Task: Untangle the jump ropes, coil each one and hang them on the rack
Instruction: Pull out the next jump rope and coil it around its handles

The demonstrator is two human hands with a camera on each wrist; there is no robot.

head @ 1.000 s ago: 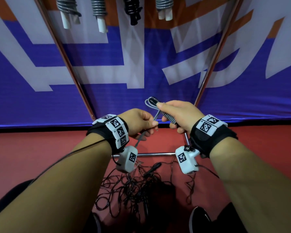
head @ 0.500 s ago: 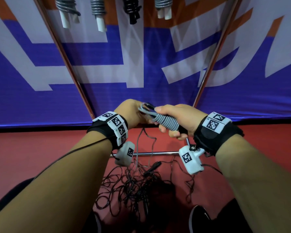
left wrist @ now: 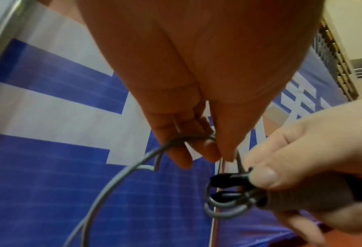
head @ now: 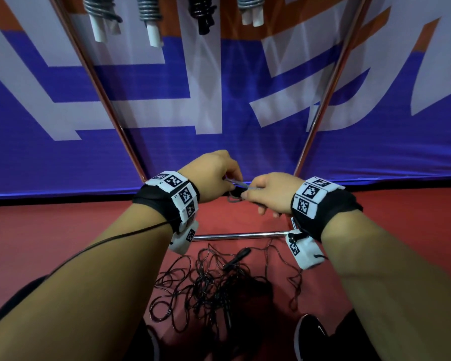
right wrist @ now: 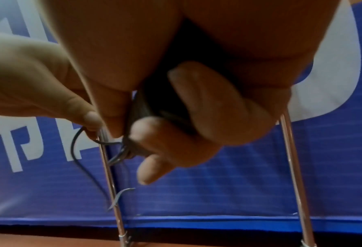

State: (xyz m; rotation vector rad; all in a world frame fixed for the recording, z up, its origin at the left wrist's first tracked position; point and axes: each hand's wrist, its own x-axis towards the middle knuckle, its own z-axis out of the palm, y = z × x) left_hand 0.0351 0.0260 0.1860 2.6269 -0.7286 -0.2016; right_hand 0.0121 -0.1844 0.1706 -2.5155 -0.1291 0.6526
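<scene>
Shoes (head: 310,334) sit at the lower edge of the head view, dark, on a red floor (head: 50,235). Just ahead of them a black jump rope (head: 206,280) lies in a loose tangle of thin loops on the floor, one black handle (head: 238,256) showing at the top of the heap.

Beyond the tangle runs the low horizontal bar (head: 237,235) of a metal rack, and above it the two hands meet, almost touching, each wrist wrapped in a black band with printed marker squares. The right hand (head: 271,194) is closed around a coiled grey jump rope (left wrist: 228,205): its fingers curl round the dark bundle of handles and windings, and the thumb presses on the black end that sticks out toward the other hand. The left hand (head: 214,175) pinches the free grey strand (left wrist: 120,177) of the same rope between thumb and fingertips, right beside the bundle; from the pinch the strand arcs down and away in a wide loop, and a short tail hangs under the fingers.

Behind the hands two slanted rack posts (head: 323,100) rise and spread apart in front of a blue, white and orange banner (head: 219,100). At the top edge four coiled ropes (head: 149,11) hang side by side: three grey with white handles and one black (head: 202,14) between them.
</scene>
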